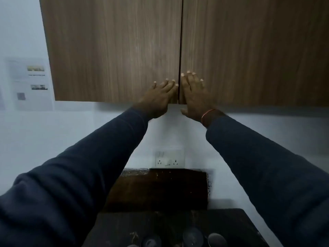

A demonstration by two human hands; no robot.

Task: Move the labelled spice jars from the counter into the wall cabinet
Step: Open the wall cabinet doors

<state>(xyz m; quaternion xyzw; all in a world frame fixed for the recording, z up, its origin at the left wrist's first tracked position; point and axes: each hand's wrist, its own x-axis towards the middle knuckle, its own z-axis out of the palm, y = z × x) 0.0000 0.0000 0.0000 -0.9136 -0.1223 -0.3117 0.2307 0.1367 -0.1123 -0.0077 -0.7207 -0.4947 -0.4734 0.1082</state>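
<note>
My left hand (156,102) and right hand (194,97) lie flat, holding nothing, on the shut wall cabinet (106,50) at its bottom edge. The spice jars (193,236) sit at the counter's (142,220) near edge. Next, I think, I pull the doors open.

Domestic kitchen: wood-grain wall cabinet (110,50) at 12 o'clock, switch-and-socket plate (169,158) on white wall (26,136) below it, dark speckled counter (156,189) at 6 o'clock.

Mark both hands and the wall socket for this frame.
left hand (157,100): head view, back of the hand.
right hand (195,99): head view, back of the hand.
wall socket (169,158): head view, middle of the white plate.
</note>
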